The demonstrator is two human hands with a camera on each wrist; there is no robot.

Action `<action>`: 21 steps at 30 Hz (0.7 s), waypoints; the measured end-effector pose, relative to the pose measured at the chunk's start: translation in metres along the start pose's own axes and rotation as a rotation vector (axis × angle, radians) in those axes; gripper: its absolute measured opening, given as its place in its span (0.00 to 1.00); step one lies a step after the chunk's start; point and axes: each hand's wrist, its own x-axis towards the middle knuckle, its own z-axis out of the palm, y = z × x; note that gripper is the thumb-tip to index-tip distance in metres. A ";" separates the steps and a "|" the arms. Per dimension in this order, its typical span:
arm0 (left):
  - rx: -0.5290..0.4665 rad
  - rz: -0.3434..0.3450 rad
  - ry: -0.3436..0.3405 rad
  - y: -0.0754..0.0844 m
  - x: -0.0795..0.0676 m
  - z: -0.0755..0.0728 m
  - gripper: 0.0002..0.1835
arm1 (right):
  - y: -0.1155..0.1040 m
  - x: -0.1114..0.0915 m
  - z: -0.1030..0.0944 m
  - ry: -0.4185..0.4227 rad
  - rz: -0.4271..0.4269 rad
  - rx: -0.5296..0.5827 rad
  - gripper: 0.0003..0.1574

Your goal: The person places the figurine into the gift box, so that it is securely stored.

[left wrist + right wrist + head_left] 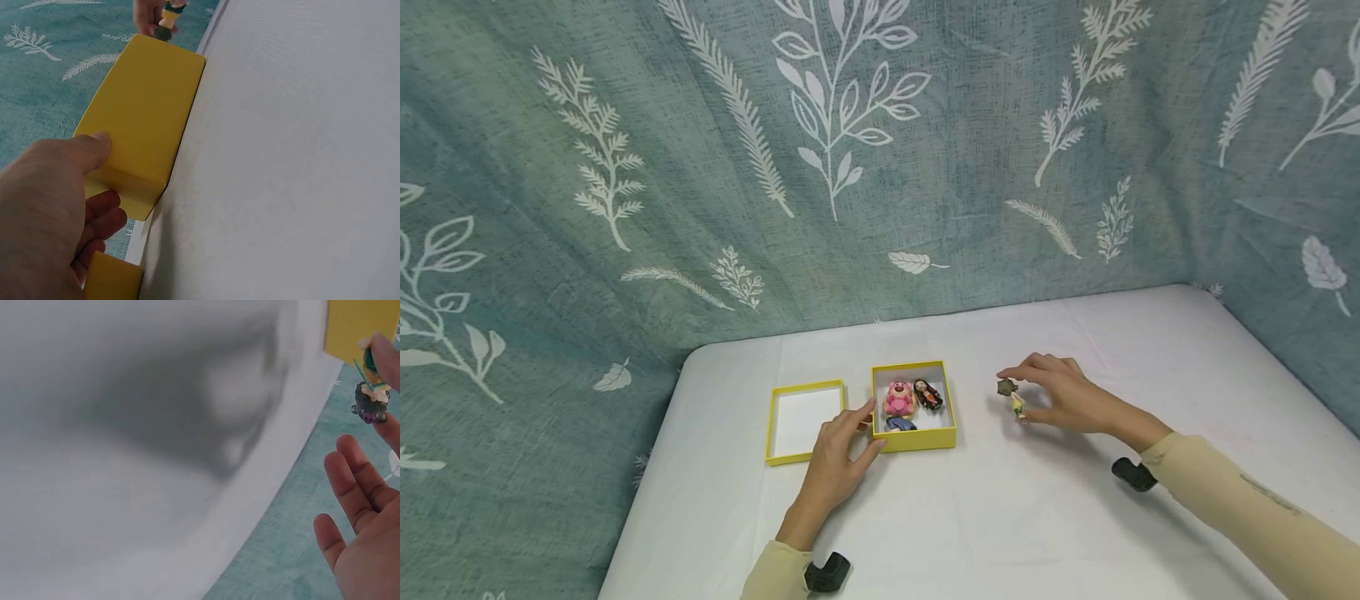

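A small figurine (1018, 405) with a dark head and yellow-green clothes is pinched between the thumb and index finger of my right hand (1063, 396), above the table. In the right wrist view the other fingers of that hand stretch away from the figurine (371, 403). My left hand (835, 457) holds the near left corner of an open yellow box (919, 440), its thumb on the front wall (140, 106). Inside the box lie a pink bear figure (899, 400), a dark-haired figure (928, 395) and a blue-clothed figure (900, 424), partly hidden by the front wall.
A yellow-rimmed lid (801, 421) lies inside up on the white tablecloth (970, 517), left of the box and partly behind my left hand. A teal curtain (865, 275) with white leaf prints hangs along the table's far edge.
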 end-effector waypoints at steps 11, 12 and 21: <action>0.003 -0.003 -0.003 -0.001 0.000 0.000 0.34 | -0.020 0.028 -0.003 -0.022 -0.055 0.010 0.42; 0.003 -0.005 -0.004 -0.001 0.000 0.000 0.34 | -0.021 0.031 -0.003 -0.025 -0.061 0.010 0.42; 0.002 -0.006 -0.004 0.000 -0.001 0.000 0.34 | -0.037 0.056 0.001 -0.073 -0.103 0.031 0.41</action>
